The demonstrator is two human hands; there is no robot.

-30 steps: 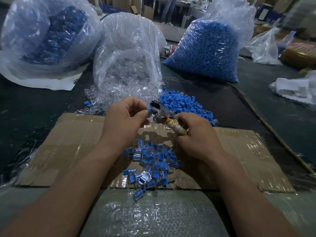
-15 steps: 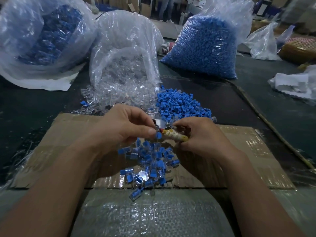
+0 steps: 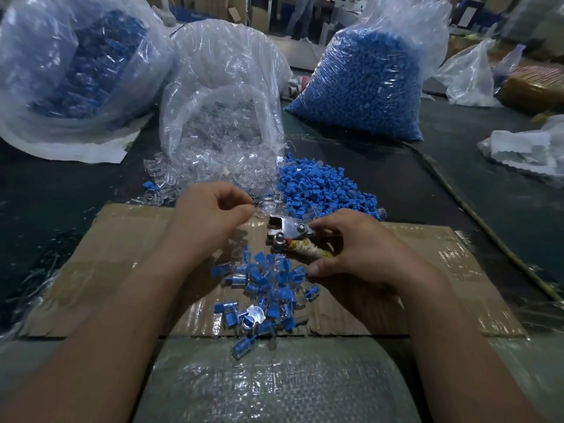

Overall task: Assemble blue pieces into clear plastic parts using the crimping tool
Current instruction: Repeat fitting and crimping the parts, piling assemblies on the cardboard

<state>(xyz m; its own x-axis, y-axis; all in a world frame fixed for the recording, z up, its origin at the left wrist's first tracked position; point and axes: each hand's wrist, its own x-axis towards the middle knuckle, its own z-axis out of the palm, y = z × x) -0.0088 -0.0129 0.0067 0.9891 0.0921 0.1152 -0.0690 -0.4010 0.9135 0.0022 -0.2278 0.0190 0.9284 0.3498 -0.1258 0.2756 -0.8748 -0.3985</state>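
Two hands: over brown cardboard sheet (image 3: 122, 239)
left hand (image 3: 210, 218): fingers curled, thumb on forefinger; can't tell if holding anything
right hand (image 3: 351, 248): grasping silver metal crimping tool (image 3: 287, 228), head pointing 9 o'clock
assembled blue-and-clear pieces (image 3: 265, 288): 6 o'clock of tool
loose blue plastic pieces (image 3: 320, 187): 12 o'clock
clear plastic parts (image 3: 213, 166): 11 o'clock, spilling from clear plastic bag (image 3: 225, 87)

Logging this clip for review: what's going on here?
A person is assembling small plastic parts at a table. The right hand grips the crimping tool by its wrapped handle, above a cardboard sheet. The left hand, fingers curled, is at the edge of the loose clear parts; whether it holds one is unclear. Loose blue pieces lie beside them, and a pile of assembled pieces sits on the cardboard between the arms.
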